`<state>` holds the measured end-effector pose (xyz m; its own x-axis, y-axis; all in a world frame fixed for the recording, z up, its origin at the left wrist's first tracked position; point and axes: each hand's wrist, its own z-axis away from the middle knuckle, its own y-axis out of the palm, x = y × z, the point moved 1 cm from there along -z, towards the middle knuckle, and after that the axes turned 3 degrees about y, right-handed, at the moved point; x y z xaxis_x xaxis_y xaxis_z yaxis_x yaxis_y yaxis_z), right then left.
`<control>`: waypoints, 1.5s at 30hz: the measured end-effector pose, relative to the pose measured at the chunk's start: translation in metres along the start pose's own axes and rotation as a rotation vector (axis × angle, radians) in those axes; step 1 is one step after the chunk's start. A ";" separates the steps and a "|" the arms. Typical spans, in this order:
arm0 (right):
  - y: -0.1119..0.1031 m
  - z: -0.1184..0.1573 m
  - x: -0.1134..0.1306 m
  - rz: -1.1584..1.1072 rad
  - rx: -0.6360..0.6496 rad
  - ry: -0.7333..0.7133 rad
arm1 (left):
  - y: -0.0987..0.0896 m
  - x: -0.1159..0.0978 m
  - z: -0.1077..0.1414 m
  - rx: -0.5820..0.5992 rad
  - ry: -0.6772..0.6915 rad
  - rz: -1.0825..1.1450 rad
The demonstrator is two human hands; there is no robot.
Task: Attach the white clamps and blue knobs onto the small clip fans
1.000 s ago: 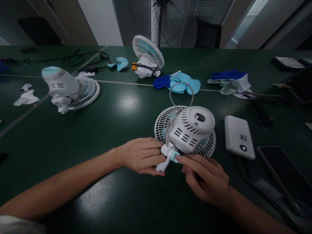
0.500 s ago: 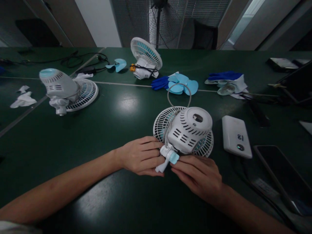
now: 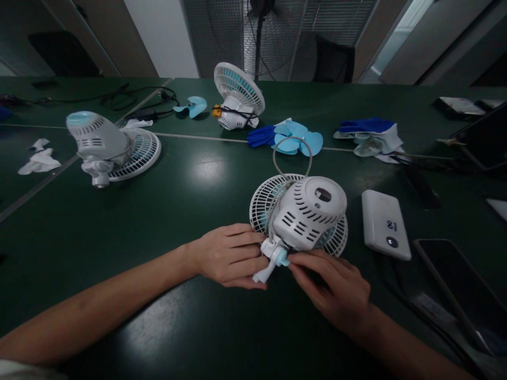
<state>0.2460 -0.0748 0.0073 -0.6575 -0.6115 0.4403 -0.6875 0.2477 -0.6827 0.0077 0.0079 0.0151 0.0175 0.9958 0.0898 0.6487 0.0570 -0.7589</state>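
Observation:
A white fan (image 3: 311, 211) lies grille down on the dark green table, its vented motor housing facing up and a grey cable looped behind it. At its near side is a white clamp (image 3: 267, 266) with a light-blue knob (image 3: 282, 257). My left hand (image 3: 227, 256) is closed around the clamp's left side, fingertips partly hidden behind it. My right hand (image 3: 332, 282) pinches the blue knob from the right between thumb and index finger.
Another fan (image 3: 99, 142) lies at the left and one more (image 3: 237, 97) stands at the back. Blue blades (image 3: 297, 138), gloves (image 3: 370, 136), a white power bank (image 3: 386, 224) and a phone (image 3: 455, 285) lie around the table.
The blue knob has turned and now shows edge-on. My right hand has shifted slightly right, with thumb and index finger now at the knob's right edge.

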 end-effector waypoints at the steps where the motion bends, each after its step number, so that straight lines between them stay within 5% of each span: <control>1: 0.000 0.000 -0.001 -0.011 0.014 -0.012 | 0.000 0.000 0.000 -0.004 0.006 0.006; 9: -0.003 -0.002 -0.003 -0.107 0.051 -0.153 | 0.003 0.002 0.003 -0.011 0.014 0.040; 19: -0.001 -0.001 -0.001 -0.003 -0.012 -0.004 | 0.001 0.002 0.000 -0.003 0.032 0.037; 27: -0.003 -0.005 0.002 -0.090 0.029 -0.108 | 0.003 0.002 0.003 -0.006 0.042 0.039; 36: -0.001 -0.001 0.000 -0.027 -0.006 0.010 | 0.002 0.002 0.001 0.005 0.034 0.020; 45: -0.003 -0.004 0.001 -0.118 0.038 -0.131 | 0.004 0.002 0.002 -0.012 0.029 0.059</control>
<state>0.2462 -0.0730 0.0125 -0.5251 -0.7282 0.4405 -0.7440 0.1415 -0.6530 0.0084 0.0101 0.0107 0.0785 0.9949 0.0639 0.6550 -0.0031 -0.7556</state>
